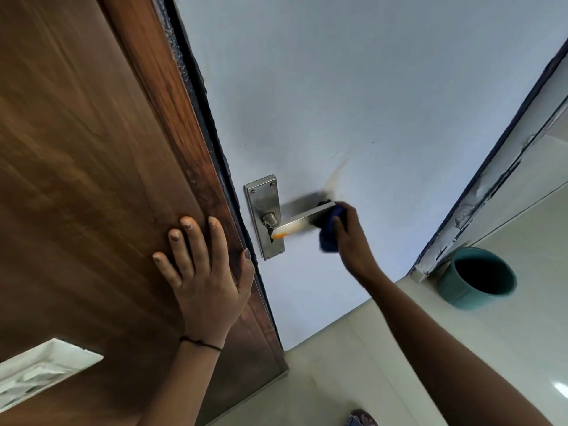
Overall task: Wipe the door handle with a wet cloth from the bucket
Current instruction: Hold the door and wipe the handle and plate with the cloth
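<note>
A steel lever door handle (299, 222) on a steel backplate (262, 207) is mounted on a pale blue door (353, 103). My right hand (350, 238) is closed around a dark blue cloth (329, 233), which is pressed over the free end of the lever. An orange-tinted patch shows on the lever near its pivot. My left hand (203, 272) lies flat with fingers spread on the brown wooden panel (92, 164) beside the door edge. A teal bucket (479, 279) stands on the floor at the right, by the door frame.
A white switch plate (40, 372) is set in the wooden panel at lower left. Pale floor tiles (353, 379) run below the door. A sandal tip (361, 419) shows at the bottom edge. A dark-edged frame (491, 167) rises at the right.
</note>
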Demonstrator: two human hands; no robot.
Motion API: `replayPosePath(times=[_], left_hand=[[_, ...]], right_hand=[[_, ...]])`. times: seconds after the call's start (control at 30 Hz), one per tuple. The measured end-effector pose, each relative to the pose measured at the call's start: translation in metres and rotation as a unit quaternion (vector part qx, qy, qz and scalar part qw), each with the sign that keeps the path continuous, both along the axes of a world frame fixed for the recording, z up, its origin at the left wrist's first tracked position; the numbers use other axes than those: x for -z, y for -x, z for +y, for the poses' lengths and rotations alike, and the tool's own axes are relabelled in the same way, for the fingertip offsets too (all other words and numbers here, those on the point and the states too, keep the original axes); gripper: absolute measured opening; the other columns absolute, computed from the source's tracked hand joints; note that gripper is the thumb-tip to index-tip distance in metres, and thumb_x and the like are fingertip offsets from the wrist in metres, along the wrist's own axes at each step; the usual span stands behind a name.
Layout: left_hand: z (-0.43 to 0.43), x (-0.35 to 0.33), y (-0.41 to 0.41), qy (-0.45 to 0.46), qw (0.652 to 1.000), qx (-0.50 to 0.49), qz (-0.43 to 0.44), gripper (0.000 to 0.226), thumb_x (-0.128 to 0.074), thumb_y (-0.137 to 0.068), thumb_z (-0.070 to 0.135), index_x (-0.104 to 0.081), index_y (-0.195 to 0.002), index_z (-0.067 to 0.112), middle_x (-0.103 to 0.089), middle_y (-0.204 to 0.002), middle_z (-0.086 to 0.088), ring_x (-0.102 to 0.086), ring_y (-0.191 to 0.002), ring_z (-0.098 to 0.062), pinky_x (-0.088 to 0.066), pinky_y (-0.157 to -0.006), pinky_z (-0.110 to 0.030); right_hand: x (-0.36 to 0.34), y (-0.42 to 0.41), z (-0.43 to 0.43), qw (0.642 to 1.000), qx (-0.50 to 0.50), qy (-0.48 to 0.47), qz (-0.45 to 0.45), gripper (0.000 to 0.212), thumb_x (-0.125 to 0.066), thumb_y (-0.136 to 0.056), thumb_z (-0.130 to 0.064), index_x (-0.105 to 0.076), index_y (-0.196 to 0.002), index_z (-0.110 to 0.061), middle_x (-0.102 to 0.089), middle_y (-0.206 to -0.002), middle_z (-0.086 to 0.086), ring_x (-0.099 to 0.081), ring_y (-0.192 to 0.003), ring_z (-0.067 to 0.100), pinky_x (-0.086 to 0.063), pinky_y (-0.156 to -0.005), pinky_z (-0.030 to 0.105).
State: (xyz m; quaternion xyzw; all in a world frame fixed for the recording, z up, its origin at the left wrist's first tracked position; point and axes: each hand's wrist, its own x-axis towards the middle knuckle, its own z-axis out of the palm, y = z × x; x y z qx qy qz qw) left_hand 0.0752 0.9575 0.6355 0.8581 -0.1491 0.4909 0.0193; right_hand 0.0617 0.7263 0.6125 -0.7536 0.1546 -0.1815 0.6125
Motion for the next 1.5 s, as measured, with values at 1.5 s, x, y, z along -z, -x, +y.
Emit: replayPosePath(times=[1.5], left_hand=[[0.003, 0.006, -0.005, -0.012, 1.0, -0.007, -0.015, 0.081, -0.044, -0.092, 0.044, -0.002, -0.154, 0.012, -0.004, -0.152, -0.018, 0.02, -0.147, -0.023, 0.014, -0.118, -0.044]], right_hand=[[0.007, -0.008, 0.122, 0.95, 0.085, -0.301, 0.008, 0.019, -0.051, -0.099, -0.017, -0.063, -0.11, -0.026, -0.07, -0.104, -0.008, -0.066, -0.101, 0.01, -0.055, -0.082, 0.018]])
